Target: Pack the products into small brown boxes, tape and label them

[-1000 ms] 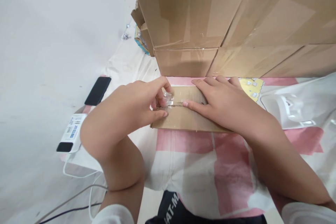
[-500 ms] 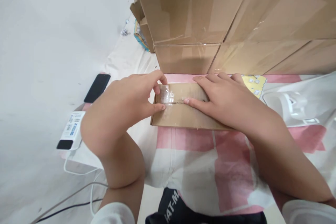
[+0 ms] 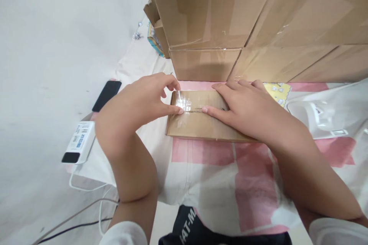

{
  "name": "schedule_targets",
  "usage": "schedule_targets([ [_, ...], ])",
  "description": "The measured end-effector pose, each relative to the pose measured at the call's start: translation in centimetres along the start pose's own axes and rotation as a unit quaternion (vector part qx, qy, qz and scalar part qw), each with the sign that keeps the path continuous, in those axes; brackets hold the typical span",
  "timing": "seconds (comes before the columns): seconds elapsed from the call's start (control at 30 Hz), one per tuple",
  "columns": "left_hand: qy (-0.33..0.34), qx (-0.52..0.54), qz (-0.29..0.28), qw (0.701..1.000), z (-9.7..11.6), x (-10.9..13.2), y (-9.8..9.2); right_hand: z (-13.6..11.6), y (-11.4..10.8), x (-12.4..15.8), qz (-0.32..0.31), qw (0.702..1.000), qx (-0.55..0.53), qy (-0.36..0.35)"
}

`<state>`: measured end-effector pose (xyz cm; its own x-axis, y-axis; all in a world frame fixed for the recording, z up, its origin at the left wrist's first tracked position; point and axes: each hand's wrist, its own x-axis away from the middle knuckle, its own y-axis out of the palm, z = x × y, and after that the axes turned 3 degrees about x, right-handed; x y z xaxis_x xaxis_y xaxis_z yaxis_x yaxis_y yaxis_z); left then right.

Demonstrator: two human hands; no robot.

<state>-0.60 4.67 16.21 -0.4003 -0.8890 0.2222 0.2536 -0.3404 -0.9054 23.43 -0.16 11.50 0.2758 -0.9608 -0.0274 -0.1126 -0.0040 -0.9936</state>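
Note:
A flat brown cardboard box [image 3: 201, 128] lies in front of me, with a seam along its top. Glossy clear tape [image 3: 185, 103] covers the seam's left end. My left hand [image 3: 146, 97] is at that end, its thumb pressing on the tape and its curled fingers near the box's far edge, apart from the thumb. Spread over the box's right part is my right hand [image 3: 247, 107]. Its thumb rests by the seam, and its other fingers reach over the far edge.
Large taped cartons [image 3: 207, 19] stand right behind the small box. To the left are a dark phone [image 3: 107, 95] and a white power strip [image 3: 79, 138] with cables. A white plastic tape dispenser-like object [image 3: 319, 116] lies at right on the pink-and-white cloth [image 3: 212, 183].
My left hand has lifted slightly, its fingers drawn up a little while the thumb slid a short way up along the tape. The right hand stays where it was.

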Motion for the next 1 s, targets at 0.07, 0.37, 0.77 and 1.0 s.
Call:
schedule_targets([
  [0.07,0.0,0.009,-0.004,1.0,-0.1,-0.1,0.0,0.1,0.1,0.0,0.003,1.0,-0.002,-0.001],
  [0.37,-0.01,0.06,-0.005,0.998,-1.2,-1.1,-0.1,0.0,0.0,0.0,-0.008,1.0,0.0,0.002],
  [0.77,0.034,0.085,-0.057,0.994,-1.2,-2.6,-0.1,-0.1,-0.1,0.0,-0.008,1.0,0.007,0.004],
  [1.0,0.043,0.086,-0.062,0.993,-1.3,-3.0,0.1,0.0,0.1,0.0,0.005,1.0,0.007,0.0],
])
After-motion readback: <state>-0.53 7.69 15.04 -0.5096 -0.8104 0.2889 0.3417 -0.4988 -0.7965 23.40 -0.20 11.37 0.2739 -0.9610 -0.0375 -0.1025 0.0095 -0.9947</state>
